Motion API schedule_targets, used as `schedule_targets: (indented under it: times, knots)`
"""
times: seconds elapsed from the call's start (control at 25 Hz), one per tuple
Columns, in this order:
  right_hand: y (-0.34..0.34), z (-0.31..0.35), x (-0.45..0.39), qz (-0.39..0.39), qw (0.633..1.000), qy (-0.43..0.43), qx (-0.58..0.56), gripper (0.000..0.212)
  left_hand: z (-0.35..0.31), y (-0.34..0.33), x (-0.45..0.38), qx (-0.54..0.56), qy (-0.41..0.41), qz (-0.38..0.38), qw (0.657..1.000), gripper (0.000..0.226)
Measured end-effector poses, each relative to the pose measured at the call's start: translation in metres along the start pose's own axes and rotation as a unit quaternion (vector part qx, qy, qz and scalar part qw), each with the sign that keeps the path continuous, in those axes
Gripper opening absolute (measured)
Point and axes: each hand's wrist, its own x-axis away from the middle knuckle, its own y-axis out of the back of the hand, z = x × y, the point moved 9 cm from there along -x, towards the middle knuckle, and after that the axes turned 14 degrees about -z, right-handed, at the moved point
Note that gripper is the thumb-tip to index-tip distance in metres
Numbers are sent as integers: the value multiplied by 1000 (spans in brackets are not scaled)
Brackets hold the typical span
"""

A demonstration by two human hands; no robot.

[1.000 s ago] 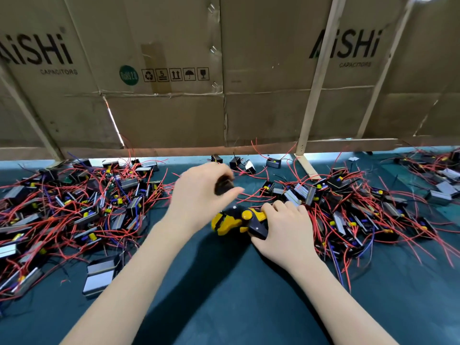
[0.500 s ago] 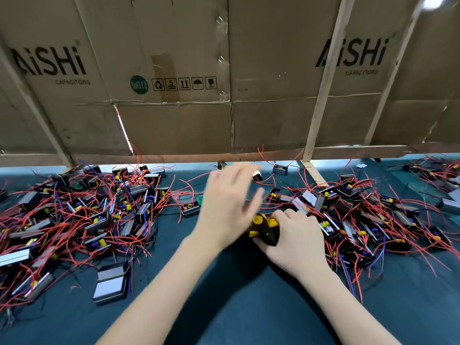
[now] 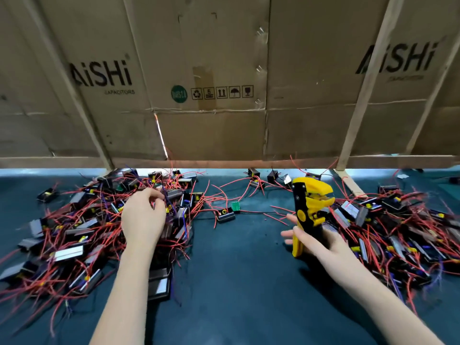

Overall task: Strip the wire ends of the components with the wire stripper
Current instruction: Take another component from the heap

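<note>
right hand (image 3: 321, 242): the handles of the wire stripper (image 3: 310, 205) are gripped near their base, fingers wrapped loosely with some fingertips spread at 9 o'clock; the tool is held upright, clear of the table, its yellow head at 12 o'clock with the jaws parted and nothing between them.
left hand (image 3: 144, 217): fingers are curled down into the left pile (image 3: 82, 225) at 9 o'clock of the stripper; red wires are touched, but whether one is pinched cannot be told.
components: small black-and-silver blocks with red leads are heaped in two piles, the right pile (image 3: 395, 227) lying just at 3 o'clock of the tool hand; a few loose ones (image 3: 225, 215) lie between the piles, and several more at 12 o'clock.
progress: judged as between pieces, a next component being fetched; no wire is in the tool. stripped and unstripped ends cannot be told apart, so the share done is unclear; much seems left.
surface: a dark teal mat (image 3: 236, 282) covers the table.
room: a cardboard wall (image 3: 211, 125) printed "aishi capacitors", braced by pale wooden battens (image 3: 361, 95), stands at 12 o'clock.
</note>
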Motion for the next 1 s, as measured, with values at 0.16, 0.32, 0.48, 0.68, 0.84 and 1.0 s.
schedule_targets:
  times: [0.16, 0.32, 0.48, 0.68, 0.84, 1.0]
  knots:
    - [-5, -8, 9, 75, 995, -56, -21, 48, 11, -7, 1, -24, 17, 26, 999, 17]
    - [1, -7, 3, -13, 1000, -15, -24, 37, -10, -8, 6, 26, -42, 26, 998, 17]
    - [2, -8, 0, -68, 996, 13, -47, 43, -46, -23, 24, 67, -134, 66, 986, 13]
    - [-4, -11, -2, -54, 996, 17, -61, 36, -60, -55, 26, 51, -188, 107, 975, 29]
    - [-1, -15, -7, -52, 996, 6, -66, 38, -72, -97, 1, -88, -252, 159, 951, 37]
    - [-2, -17, -8, -46, 997, 1, -68, 47, -60, -120, -10, -279, -269, 230, 893, 31]
